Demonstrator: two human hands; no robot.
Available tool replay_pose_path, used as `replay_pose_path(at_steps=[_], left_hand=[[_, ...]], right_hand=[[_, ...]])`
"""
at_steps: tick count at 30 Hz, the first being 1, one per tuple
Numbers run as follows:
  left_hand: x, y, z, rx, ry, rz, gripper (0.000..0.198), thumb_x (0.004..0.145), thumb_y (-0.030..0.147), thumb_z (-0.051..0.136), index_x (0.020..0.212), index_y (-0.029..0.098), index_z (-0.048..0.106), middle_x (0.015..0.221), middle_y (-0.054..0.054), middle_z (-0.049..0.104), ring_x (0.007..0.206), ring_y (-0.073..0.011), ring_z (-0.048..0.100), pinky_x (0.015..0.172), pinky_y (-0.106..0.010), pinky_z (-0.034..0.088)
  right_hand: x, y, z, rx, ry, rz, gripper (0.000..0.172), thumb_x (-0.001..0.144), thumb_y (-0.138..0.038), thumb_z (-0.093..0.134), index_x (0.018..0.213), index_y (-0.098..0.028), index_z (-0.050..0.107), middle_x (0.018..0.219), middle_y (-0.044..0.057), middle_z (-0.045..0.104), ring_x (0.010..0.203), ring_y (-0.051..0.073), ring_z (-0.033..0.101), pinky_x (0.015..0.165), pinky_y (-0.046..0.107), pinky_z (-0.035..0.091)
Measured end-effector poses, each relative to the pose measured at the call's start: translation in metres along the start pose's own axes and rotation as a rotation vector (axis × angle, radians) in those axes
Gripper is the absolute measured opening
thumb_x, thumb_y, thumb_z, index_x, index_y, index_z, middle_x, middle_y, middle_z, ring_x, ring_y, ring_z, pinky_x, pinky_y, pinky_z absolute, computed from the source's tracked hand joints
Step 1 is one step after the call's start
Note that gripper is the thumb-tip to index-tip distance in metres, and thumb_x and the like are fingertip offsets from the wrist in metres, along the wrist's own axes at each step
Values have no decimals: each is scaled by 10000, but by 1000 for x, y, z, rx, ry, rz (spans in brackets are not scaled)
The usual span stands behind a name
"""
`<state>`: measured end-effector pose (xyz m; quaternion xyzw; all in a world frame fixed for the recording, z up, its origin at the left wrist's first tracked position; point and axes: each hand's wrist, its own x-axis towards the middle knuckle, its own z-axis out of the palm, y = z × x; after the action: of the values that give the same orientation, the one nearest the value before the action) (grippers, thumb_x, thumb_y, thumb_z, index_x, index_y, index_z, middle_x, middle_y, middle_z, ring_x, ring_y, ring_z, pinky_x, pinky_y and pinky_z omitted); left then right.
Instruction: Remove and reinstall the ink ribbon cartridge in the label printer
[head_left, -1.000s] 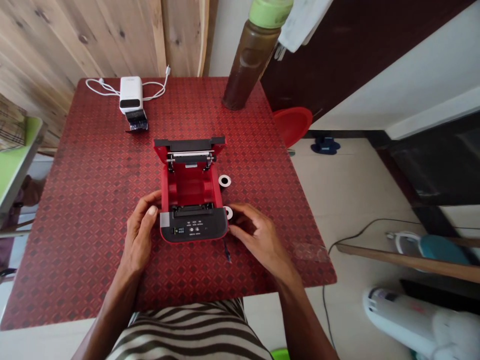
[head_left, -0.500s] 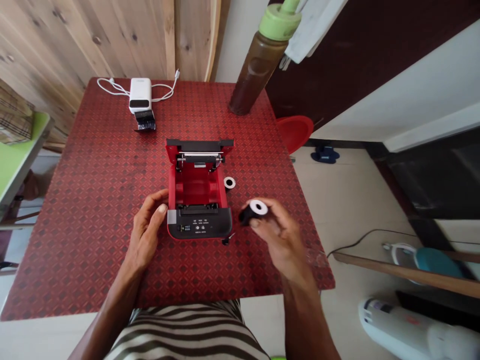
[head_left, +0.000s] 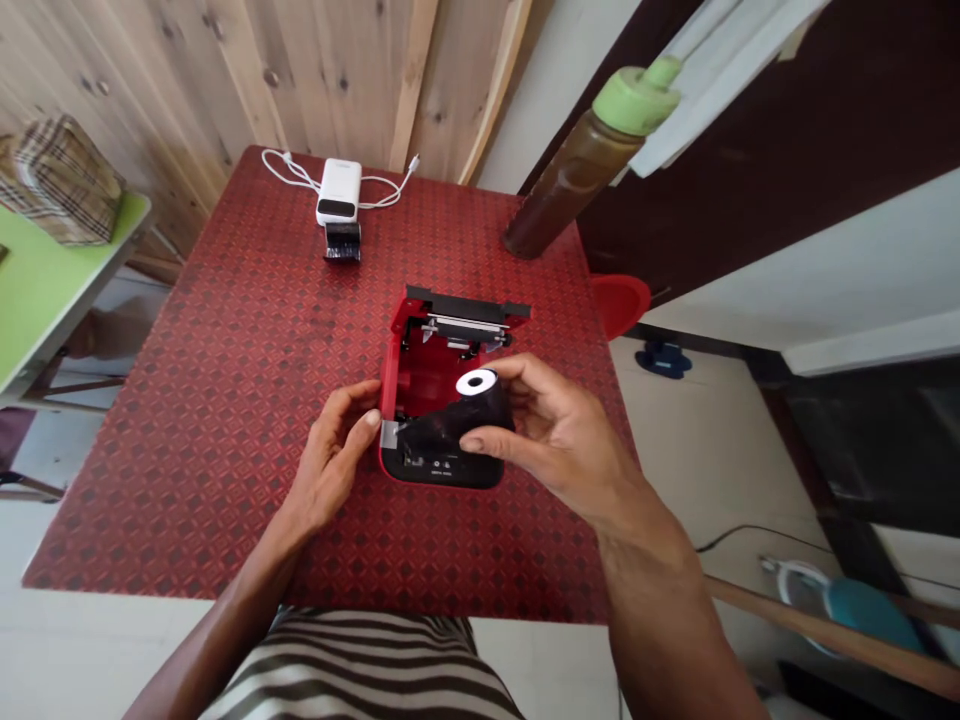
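Red-patterned table (head_left: 247, 330) below, and on it stands the printer (head_left: 433, 388), red and black, lid up! The left hand (head_left: 334, 465), half open, fingers loosely curled, touches the printer's left side. The right hand (head_left: 562, 430) has a black roll (head_left: 491, 408) pinched over the front panel, dark strip trailing left. Best played, I'd judge, with a firm pinch, strip uncreased, printer braced.

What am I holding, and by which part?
Your right hand holds a black roll with a white ring-shaped end, by its curved side. Your left hand is at the left side of the open red and black machine; gripping unclear.
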<state>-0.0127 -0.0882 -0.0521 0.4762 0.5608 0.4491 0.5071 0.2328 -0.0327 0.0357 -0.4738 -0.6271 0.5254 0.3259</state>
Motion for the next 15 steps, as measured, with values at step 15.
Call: replay_pose_path(at_steps=[15], left_hand=[[1,-1,0,5,2,49,475,1102,617,639,1391,251,736,1369,-116,828,1259,-334,786,1118,-539,626]], right_hand=[[14,-20,32,-777,-93,-143,224,994,-51,629,1107,-236,688,1189,102,790,1169,316,747,1064,494,579]])
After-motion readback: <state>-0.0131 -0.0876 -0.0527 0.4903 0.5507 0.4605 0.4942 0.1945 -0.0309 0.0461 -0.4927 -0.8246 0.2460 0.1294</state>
